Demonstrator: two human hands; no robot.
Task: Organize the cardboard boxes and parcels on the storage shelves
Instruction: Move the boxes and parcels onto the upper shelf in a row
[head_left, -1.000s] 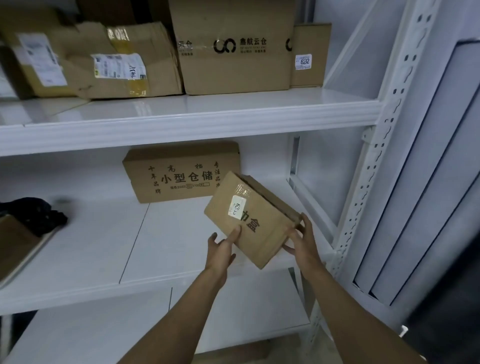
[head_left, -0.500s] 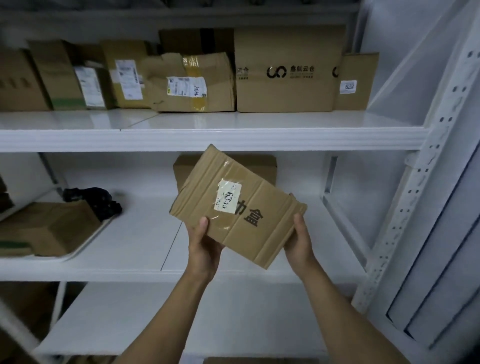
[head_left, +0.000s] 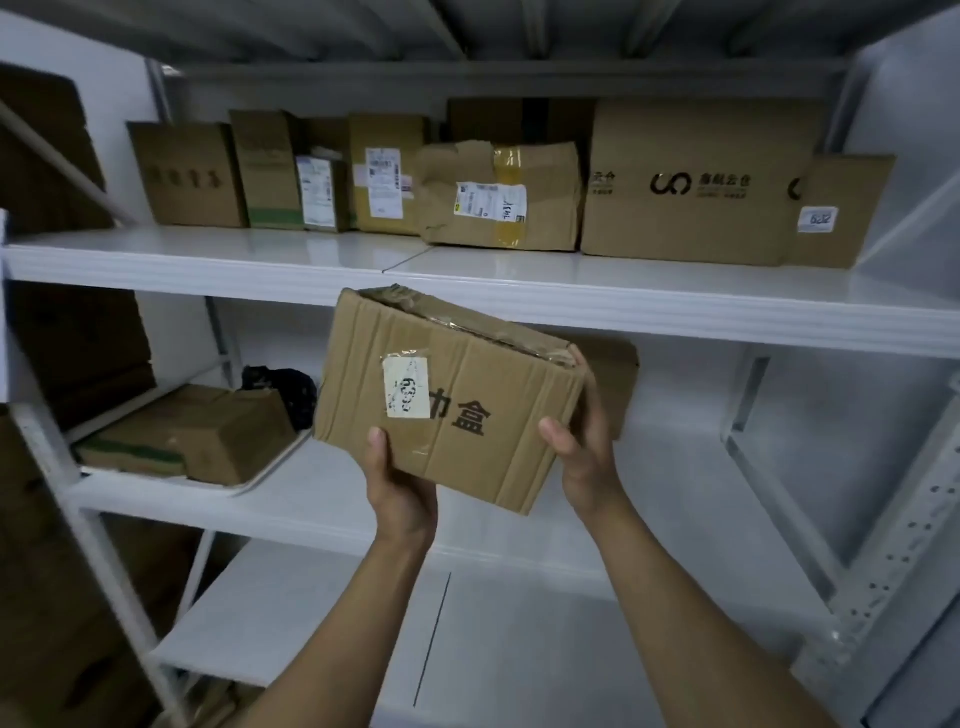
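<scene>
Tilting in front of the upper shelf, a labelled cardboard box is gripped by the fingers of the left hand and right hand.

I see a brown box, black print, white label; white shelves; crushed brown parcel, yellow tape.

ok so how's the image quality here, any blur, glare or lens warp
Head view: dim, flat light; the sticker on the held box is smeared and unreadable. The upper shelf carries soft reflections of the boxes above it. Wide-angle warp bows the perforated upright at right; the left edge falls into shadow.
</scene>
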